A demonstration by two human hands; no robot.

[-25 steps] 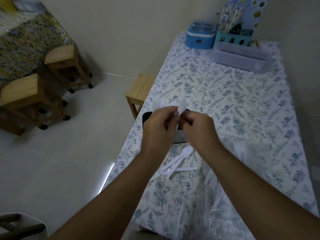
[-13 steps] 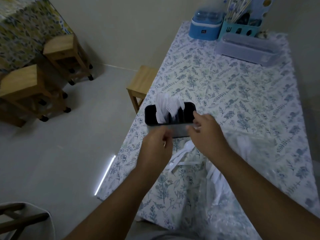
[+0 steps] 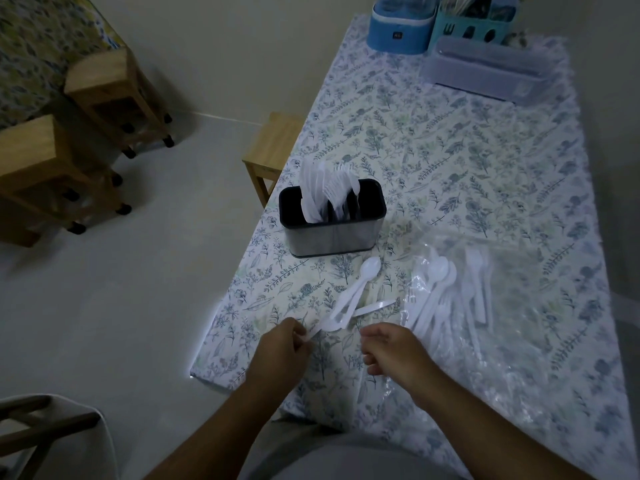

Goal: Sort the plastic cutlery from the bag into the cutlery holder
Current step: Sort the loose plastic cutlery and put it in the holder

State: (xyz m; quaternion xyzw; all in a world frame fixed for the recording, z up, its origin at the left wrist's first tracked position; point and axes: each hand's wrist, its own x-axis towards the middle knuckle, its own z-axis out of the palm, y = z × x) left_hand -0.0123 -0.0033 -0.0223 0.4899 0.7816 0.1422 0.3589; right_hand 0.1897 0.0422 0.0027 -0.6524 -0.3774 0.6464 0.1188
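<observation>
On the tabletop point(image 3: 433, 140), the cutlery holder point(image 3: 331, 219) stands straight ahead of both hands, beyond the loose spoons point(image 3: 353, 296). The left hand point(image 3: 282, 351) pinches one handle end, the spoon's long axis running up-right toward the holder. The right hand point(image 3: 393, 351) hovers loosely curled and empty beside the bag point(image 3: 519, 306).

black cutlery holder point(image 3: 332, 223): upright, part-filled | white spoons point(image 3: 356, 289): loose beside clear bag point(image 3: 519, 306), which holds more

My left hand point(image 3: 282, 351) pinches the handle end of a white plastic spoon point(image 3: 349, 296) lying on the floral tabletop point(image 3: 433, 150). My right hand point(image 3: 394, 351) hovers beside it, fingers point(image 3: 370, 358) loosely curled, near the clear bag point(image 3: 519, 306). The black cutlery holder point(image 3: 332, 233) stands beyond.
</observation>
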